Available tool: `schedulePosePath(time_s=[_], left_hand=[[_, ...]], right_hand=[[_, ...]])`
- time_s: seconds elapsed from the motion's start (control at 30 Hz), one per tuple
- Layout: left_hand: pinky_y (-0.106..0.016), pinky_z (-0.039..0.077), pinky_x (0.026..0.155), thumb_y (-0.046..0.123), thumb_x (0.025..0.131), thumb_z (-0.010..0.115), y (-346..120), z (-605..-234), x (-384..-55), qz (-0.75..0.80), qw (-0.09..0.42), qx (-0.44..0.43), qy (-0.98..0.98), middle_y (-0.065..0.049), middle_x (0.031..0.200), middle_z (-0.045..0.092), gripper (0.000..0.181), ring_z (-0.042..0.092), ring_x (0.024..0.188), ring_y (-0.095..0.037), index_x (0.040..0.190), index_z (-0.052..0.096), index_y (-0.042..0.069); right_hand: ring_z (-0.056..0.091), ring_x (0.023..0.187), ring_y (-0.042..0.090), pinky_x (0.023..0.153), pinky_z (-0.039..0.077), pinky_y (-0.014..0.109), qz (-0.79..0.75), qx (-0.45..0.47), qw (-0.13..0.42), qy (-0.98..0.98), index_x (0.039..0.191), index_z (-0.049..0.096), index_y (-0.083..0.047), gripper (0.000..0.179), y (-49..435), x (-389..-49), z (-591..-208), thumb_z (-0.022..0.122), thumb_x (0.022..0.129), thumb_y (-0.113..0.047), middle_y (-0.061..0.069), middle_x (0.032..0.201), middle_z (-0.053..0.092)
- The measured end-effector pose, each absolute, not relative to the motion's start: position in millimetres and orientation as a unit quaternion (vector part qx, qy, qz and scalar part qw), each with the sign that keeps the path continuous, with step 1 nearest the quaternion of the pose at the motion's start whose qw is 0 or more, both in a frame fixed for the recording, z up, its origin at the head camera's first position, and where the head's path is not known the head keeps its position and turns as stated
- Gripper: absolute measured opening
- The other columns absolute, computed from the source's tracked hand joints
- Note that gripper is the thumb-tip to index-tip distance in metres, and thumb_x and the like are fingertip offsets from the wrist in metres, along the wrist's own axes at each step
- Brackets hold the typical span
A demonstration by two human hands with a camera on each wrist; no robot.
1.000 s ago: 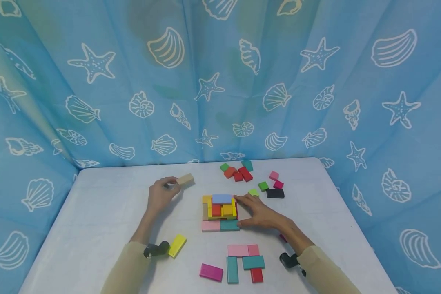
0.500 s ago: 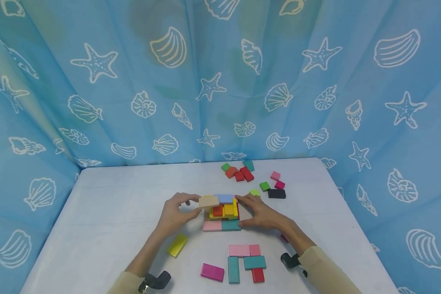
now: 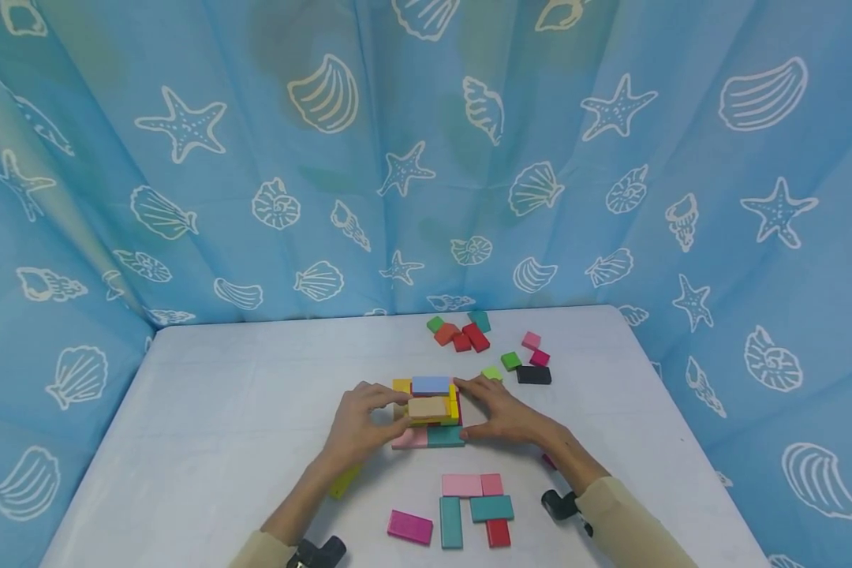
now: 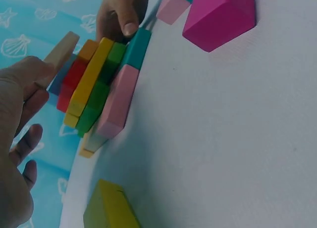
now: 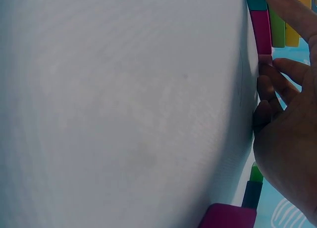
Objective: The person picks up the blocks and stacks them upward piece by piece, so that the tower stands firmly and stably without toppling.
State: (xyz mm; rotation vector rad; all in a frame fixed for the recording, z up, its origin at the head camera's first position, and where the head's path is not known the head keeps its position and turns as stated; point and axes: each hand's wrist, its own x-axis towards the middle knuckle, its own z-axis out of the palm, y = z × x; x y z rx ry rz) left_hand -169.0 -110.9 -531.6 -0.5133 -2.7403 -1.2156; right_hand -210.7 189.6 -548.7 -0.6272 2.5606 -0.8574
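A low stack of coloured wooden blocks stands mid-table, with a blue block [image 3: 431, 385] at its back and a pink block [image 4: 119, 99] beside a teal block [image 3: 445, 435] along its front. Between thumb and fingertips my left hand [image 3: 360, 424] pinches a beige block [image 3: 427, 407], close over the stack's front part. In the left wrist view that block is tilted above the red and yellow layers. My right hand [image 3: 506, 414] rests along the stack's right side, thumb at the teal block and index finger near the back corner, its other fingers bent near the table.
Nearer the front lie a magenta block [image 3: 409, 527] and a group of pink, teal and red blocks [image 3: 491, 508]. A yellow block [image 3: 343, 481] is partly behind the left forearm. Behind the stack are red blocks [image 3: 476, 337], green ones and a black block [image 3: 534, 375].
My left hand has carried the beige block from the back left of the table rightward and then forward over the stack. My right hand has stayed at the stack's right side.
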Motion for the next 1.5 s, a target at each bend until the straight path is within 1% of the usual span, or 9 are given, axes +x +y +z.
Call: schedulePosePath(time_s=[0.1, 0.23, 0.5, 0.67, 0.83, 1.0, 1.2, 1.5], left_hand=[[-0.039, 0.045, 0.090, 0.039, 0.081, 0.083, -109, -532, -168, -0.386, 0.053, -0.167, -0.906, 0.013, 0.108, 0.072, 0.035, 0.056, 0.103, -0.010, 0.114, 0.077, 0.027], [-0.039, 0.045, 0.091, 0.039, 0.080, 0.084, -108, -534, -168, -0.375, 0.056, -0.159, -0.911, 0.015, 0.107, 0.072, 0.035, 0.055, 0.101, -0.009, 0.113, 0.077, 0.029], [-0.042, 0.044, 0.093, 0.041, 0.078, 0.085, -106, -534, -168, -0.378, 0.063, -0.156, -0.910, 0.015, 0.110, 0.069, 0.040, 0.054, 0.102, -0.009, 0.114, 0.075, 0.029], [-0.044, 0.044, 0.093, 0.040, 0.078, 0.086, -103, -533, -170, -0.375, 0.083, -0.174, -0.907, 0.014, 0.109, 0.070, 0.035, 0.056, 0.102, -0.010, 0.110, 0.077, 0.029], [-0.043, 0.044, 0.093, 0.042, 0.078, 0.085, -99, -532, -172, -0.362, 0.098, -0.181, -0.909, 0.014, 0.107, 0.070, 0.031, 0.056, 0.100, -0.009, 0.106, 0.077, 0.030], [-0.042, 0.044, 0.091, 0.044, 0.078, 0.084, -96, -531, -173, -0.345, 0.106, -0.181, -0.915, 0.011, 0.104, 0.070, 0.032, 0.057, 0.099, -0.012, 0.105, 0.078, 0.028], [-0.044, 0.045, 0.091, 0.043, 0.078, 0.085, -93, -530, -173, -0.344, 0.120, -0.176, -0.915, 0.008, 0.103, 0.071, 0.033, 0.058, 0.099, -0.014, 0.105, 0.078, 0.025], [-0.043, 0.045, 0.092, 0.045, 0.078, 0.085, -90, -532, -174, -0.337, 0.126, -0.168, -0.918, 0.008, 0.103, 0.072, 0.034, 0.059, 0.100, -0.014, 0.105, 0.078, 0.025]], right_hand=[[0.030, 0.146, 0.030, 0.106, 0.039, 0.066, -0.303, -0.221, 0.184, 0.909, 0.157, 0.033, -0.039, 0.098, 189, -210, -548, 0.083, 0.074, -0.051, 0.001, 0.153, 0.041], [0.030, 0.146, 0.031, 0.106, 0.039, 0.066, -0.304, -0.218, 0.184, 0.909, 0.157, 0.032, -0.039, 0.098, 189, -210, -548, 0.083, 0.074, -0.051, 0.001, 0.153, 0.040], [0.029, 0.147, 0.032, 0.106, 0.038, 0.067, -0.303, -0.219, 0.183, 0.909, 0.157, 0.031, -0.039, 0.098, 189, -210, -549, 0.082, 0.075, -0.052, 0.002, 0.153, 0.040], [0.030, 0.146, 0.031, 0.106, 0.038, 0.066, -0.303, -0.227, 0.183, 0.907, 0.158, 0.031, -0.038, 0.098, 190, -210, -549, 0.082, 0.075, -0.052, 0.002, 0.153, 0.040], [0.029, 0.147, 0.032, 0.106, 0.038, 0.067, -0.301, -0.225, 0.184, 0.908, 0.158, 0.031, -0.038, 0.098, 190, -210, -548, 0.082, 0.075, -0.053, 0.002, 0.154, 0.040], [0.030, 0.146, 0.032, 0.105, 0.039, 0.067, -0.305, -0.229, 0.180, 0.907, 0.158, 0.032, -0.036, 0.099, 190, -210, -547, 0.083, 0.074, -0.051, 0.003, 0.151, 0.042], [0.031, 0.145, 0.031, 0.104, 0.040, 0.067, -0.305, -0.235, 0.176, 0.906, 0.158, 0.032, -0.035, 0.099, 190, -210, -548, 0.083, 0.074, -0.050, 0.003, 0.150, 0.043], [0.029, 0.146, 0.032, 0.105, 0.038, 0.067, -0.302, -0.233, 0.180, 0.907, 0.158, 0.031, -0.035, 0.098, 190, -210, -547, 0.082, 0.075, -0.051, 0.004, 0.153, 0.040]])
